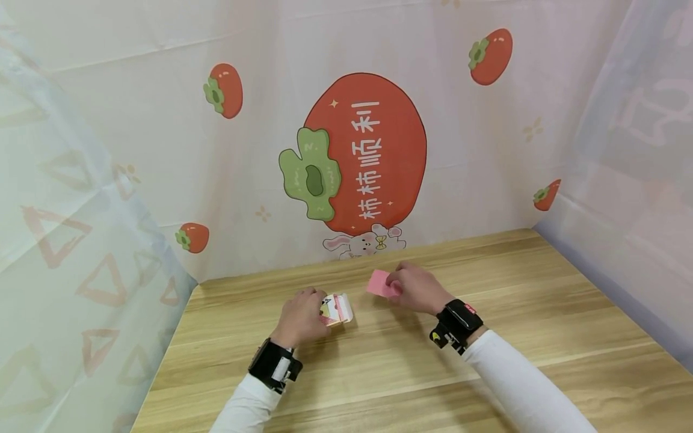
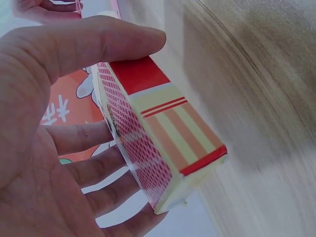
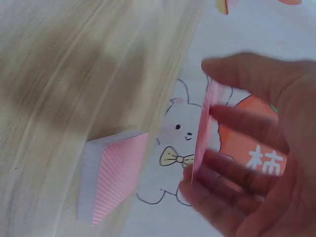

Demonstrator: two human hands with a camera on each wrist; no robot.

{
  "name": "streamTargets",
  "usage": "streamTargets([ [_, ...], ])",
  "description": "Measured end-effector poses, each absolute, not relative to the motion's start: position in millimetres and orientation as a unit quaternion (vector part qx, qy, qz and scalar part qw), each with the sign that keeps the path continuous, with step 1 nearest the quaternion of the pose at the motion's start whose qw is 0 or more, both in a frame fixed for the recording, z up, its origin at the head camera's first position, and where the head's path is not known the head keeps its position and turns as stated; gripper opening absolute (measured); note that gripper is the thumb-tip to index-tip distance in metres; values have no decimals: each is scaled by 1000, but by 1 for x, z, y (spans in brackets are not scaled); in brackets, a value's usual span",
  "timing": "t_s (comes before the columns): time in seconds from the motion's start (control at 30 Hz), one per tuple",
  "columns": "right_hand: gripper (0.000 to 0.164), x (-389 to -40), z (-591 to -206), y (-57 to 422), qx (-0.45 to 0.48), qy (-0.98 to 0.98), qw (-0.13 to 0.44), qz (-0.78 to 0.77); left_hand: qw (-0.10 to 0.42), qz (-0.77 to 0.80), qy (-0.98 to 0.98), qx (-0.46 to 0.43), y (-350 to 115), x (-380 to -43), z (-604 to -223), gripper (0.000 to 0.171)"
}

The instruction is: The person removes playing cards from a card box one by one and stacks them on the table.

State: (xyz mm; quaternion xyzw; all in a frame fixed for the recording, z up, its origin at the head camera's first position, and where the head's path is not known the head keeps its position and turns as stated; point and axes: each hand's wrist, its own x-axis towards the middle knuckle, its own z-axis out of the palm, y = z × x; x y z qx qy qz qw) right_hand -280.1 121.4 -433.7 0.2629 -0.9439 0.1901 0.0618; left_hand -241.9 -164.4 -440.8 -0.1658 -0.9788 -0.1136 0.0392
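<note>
My left hand (image 1: 300,316) grips a small playing-card box (image 1: 337,309) with a printed ace on its face. In the left wrist view, the thumb lies over the red end of the box's striped side (image 2: 182,123), and the fingers (image 2: 106,165) are behind its red-checked side. My right hand (image 1: 419,288) pinches a thin pink playing card (image 3: 203,128) between thumb and fingertips, seen nearly edge-on in the right wrist view. A deck of cards (image 3: 118,182) with a pink patterned back and white sides appears lower left there; in the head view my right hand seems to cover it.
Both hands work over a wood-grain table (image 1: 514,288). A white cloth backdrop (image 1: 260,150) printed with persimmons and a rabbit stands along the table's far edge. Pale cloth hangs at both sides (image 1: 65,240).
</note>
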Motion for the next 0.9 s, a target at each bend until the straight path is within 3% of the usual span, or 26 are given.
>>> streamTargets([
  [0.33, 33, -288, -450, 138, 153, -966, 113, 176, 33, -115, -979, -164, -163, -242, -439, 65],
  [0.9, 28, -291, -461, 138, 96, -978, 89, 160, 36, -109, -978, -171, -161, -241, -436, 62],
])
